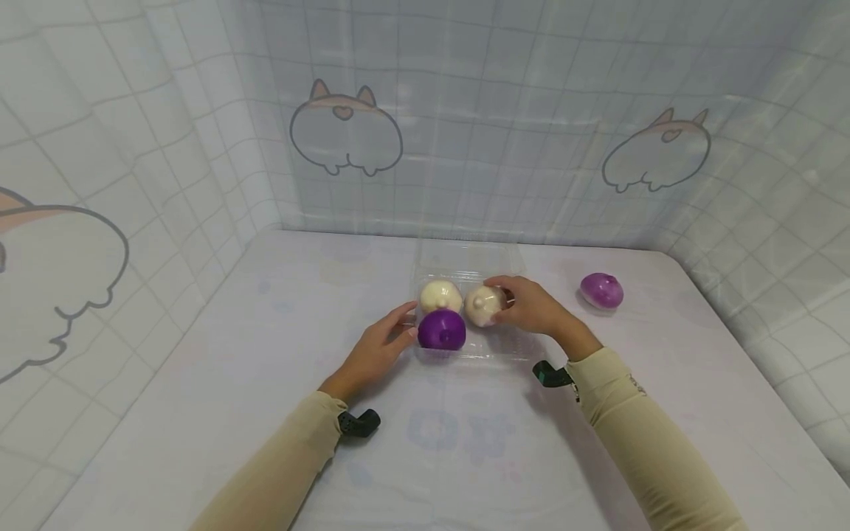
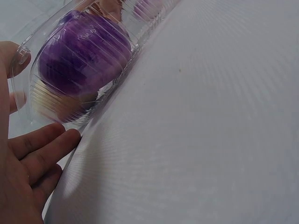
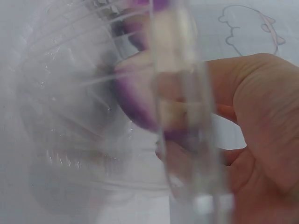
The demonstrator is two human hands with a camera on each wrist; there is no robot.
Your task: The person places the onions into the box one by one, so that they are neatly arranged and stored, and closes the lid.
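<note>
A clear plastic clamshell box (image 1: 488, 354) lies with its lid (image 1: 465, 258) folded back. Inside its left half sit a cream-white turnip-like vegetable (image 1: 441, 296) and, in front of it, a glossy purple one (image 1: 441, 330). My right hand (image 1: 531, 306) grips a whitish turnip-like vegetable (image 1: 483, 306) from the right, over the box; its purple side shows in the right wrist view. At the box's left wall is my left hand (image 1: 381, 343). Its fingers (image 2: 51, 144) are fairly straight beside the ribbed plastic, with the thumb up at the rim.
Another purple turnip-like vegetable (image 1: 602, 290) lies on the white-covered table (image 1: 438, 472), right of the box. Grid-patterned curtains (image 1: 478, 147) close off the back and both sides. Each wrist carries a small black camera mount (image 1: 358, 423).
</note>
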